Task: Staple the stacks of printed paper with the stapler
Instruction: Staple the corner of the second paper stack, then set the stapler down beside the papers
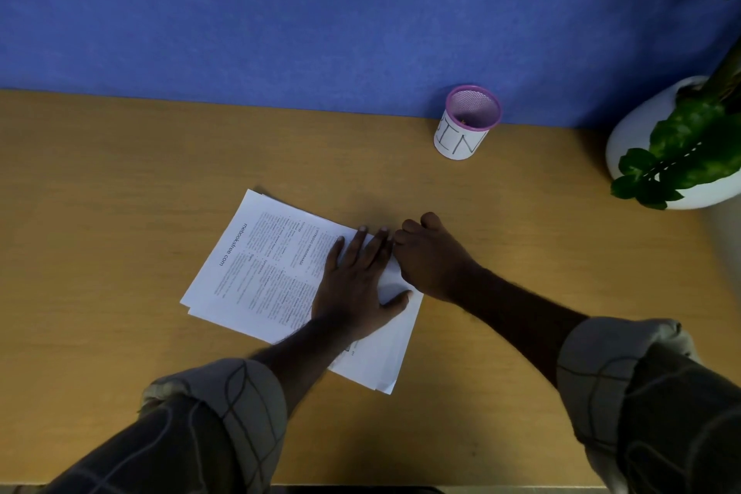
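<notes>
Wooden desk point(120, 192) with a light tan top, blue fabric partition wall point(320, 12) rising behind its far edge, pink mesh cup point(467, 122) with a white paper label near that wall, leafy plant in a white pot point(641, 140) at far right, dim even light

One stack of printed paper point(260, 273) lies on the one table point(120, 213), its sheets fanned a little so several edges show; the sheet count cannot be told. Two hands are in view, the left hand point(355, 285) and the right hand point(431, 257). One mesh cup point(467, 124) and one potted plant point(681, 148) stand there.
</notes>
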### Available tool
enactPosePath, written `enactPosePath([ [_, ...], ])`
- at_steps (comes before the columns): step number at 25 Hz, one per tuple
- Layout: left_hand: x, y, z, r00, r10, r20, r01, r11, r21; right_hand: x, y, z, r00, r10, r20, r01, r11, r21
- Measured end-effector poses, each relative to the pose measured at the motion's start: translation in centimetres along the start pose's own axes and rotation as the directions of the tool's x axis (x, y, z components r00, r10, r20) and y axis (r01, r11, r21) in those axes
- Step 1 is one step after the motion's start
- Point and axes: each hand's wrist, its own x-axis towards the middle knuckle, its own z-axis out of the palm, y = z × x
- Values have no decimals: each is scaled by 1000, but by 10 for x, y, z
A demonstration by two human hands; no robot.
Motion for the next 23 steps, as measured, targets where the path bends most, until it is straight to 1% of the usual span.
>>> enactPosePath([
  [3,1,0,-1,1000,-1,10,1,1000,-1,2,-3,3,999,-32,-14,31,999,-29],
  [6,0,0,-1,1000,4,23,-4,1000,7,1,-7,3,999,-31,9,32,997,-66],
  [10,-1,-1,-2,999,8,34,-9,1000,14,-6,-4,-1,1000,-21,-6,20,996,-90],
  [11,-1,-1,-2,999,6,39,-7,1000,14,-7,-1,-1,1000,13,8,-12,997,-76],
  [12,-1,0,-3,999,1,47,-2,1000,17,-8,4,-2,996,83,19,-82,995,-48],
  [13,-1,0,-3,998,-5,56,3,1000,23,-6,11,-3,982,190,16,-190,982,-5],
  [14,-1,1,-3,998,-10,66,8,1000,28,-3,21,-5,949,316,-9,-315,947,61],
  [15,-1,1,-4,998,-13,69,11,1000,30,1,32,-8,898,437,-49,-425,891,159],
  [16,0,1,-4,997,-14,70,12,999,31,5,46,-12,836,541,-92,-500,820,277],
  [18,-1,0,-4,997,-15,75,13,999,35,11,74,-21,693,708,-138,-567,653,501],
  [20,-1,0,-3,997,-16,73,14,999,34,18,101,-30,549,826,-127,-593,492,637],
  [21,-2,0,-3,997,-17,70,15,999,29,22,112,-33,495,863,-106,-608,430,668],
  [23,-2,1,-3,997,-18,69,17,1000,15,27,131,-36,437,897,-73,-646,369,668],
])
